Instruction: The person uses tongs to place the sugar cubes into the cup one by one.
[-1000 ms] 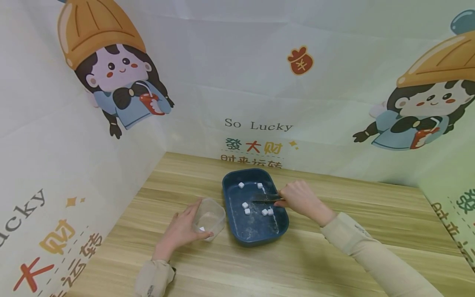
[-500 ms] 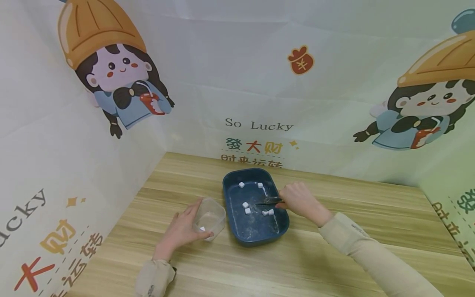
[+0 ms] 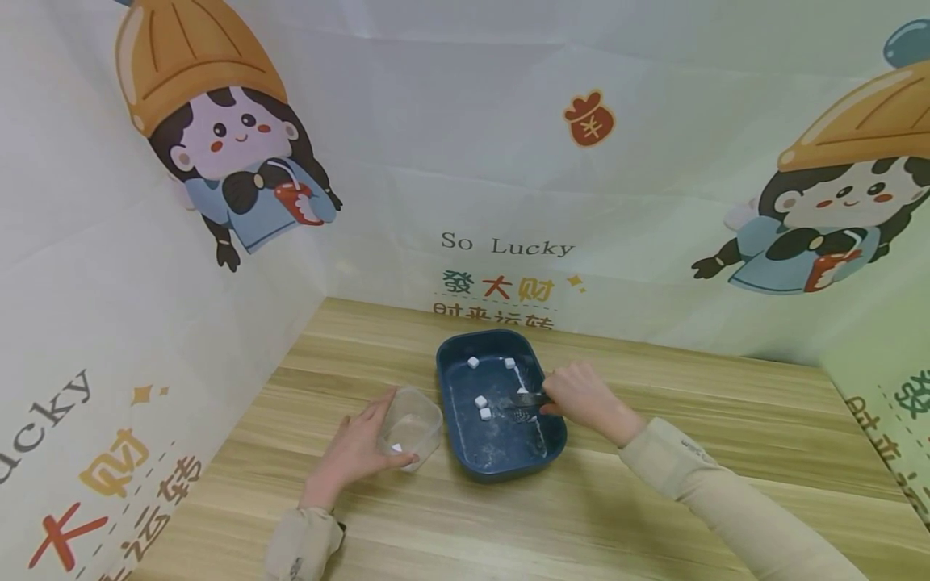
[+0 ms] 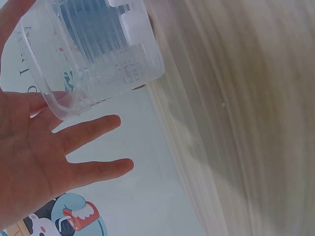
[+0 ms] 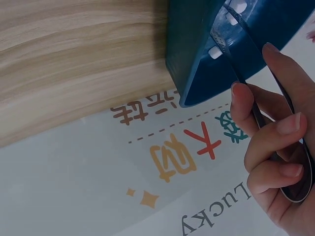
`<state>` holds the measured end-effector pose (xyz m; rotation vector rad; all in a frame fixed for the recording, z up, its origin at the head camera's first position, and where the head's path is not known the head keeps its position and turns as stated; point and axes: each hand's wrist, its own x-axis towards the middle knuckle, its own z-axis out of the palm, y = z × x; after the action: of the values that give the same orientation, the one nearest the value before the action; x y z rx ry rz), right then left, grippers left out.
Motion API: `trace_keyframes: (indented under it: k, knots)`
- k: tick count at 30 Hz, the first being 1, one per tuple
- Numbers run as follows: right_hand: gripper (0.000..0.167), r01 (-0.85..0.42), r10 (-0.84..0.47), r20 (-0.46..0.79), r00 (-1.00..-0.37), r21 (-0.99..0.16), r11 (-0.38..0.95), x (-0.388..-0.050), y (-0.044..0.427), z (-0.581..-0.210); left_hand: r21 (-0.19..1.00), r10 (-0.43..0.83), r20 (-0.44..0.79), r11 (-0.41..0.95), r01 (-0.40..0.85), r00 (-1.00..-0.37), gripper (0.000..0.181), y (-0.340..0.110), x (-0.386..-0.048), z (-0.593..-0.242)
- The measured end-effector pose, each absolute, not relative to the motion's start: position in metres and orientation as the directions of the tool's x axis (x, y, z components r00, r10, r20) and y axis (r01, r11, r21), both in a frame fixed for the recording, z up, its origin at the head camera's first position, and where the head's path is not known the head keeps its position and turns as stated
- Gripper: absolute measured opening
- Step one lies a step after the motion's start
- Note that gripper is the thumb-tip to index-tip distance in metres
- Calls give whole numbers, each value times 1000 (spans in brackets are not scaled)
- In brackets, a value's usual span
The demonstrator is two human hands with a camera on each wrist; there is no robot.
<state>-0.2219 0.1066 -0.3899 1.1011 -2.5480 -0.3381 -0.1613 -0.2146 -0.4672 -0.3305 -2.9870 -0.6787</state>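
My left hand (image 3: pixel 356 448) holds a clear plastic container (image 3: pixel 417 403) on the table, just left of a dark blue tray (image 3: pixel 465 448). In the left wrist view the lower fingers spread away from the container's wall. At least one white cube (image 4: pixel 135 27) shows inside it. My right hand (image 3: pixel 587 402) grips metal tongs (image 3: pixel 530 399), their ends reaching into the tray over its right side. The right wrist view shows the perforated tips of the tongs (image 5: pixel 220 43) apart, near white cubes (image 5: pixel 215 52). Several cubes (image 3: pixel 485 414) lie in the tray; the tongs partly cover some.
The wooden table (image 3: pixel 407 524) carries the tray and container. Printed cloth walls (image 3: pixel 392 202) rise behind the table and at both sides. Whitish residue marks the tray's floor.
The right hand has shifted the tongs slightly toward the tray's near side, and their tips now stand wider apart, around the cubes at right. The left hand and container have stayed put.
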Motion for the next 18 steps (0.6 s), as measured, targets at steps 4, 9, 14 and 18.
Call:
trace_keyframes:
  k: [4,9,14,18]
  knots:
    - [43,-646,-733,194,-652,363,671,-221,105,-392,421,199,110,878,227,-974,106,-214,-161,-466]
    - [41,-637,-730,187,-658,380,671,-221,104,-393,420,197,107,879,224,-975,106,-215,-161,-465]
    - [40,-633,-735,204,-647,395,666,-221,103,-396,420,197,105,880,223,-975,106,-215,-162,-466]
    - [38,-635,-738,213,-641,394,665,-220,103,-397,423,196,106,878,223,-975,107,-216,-162,-467]
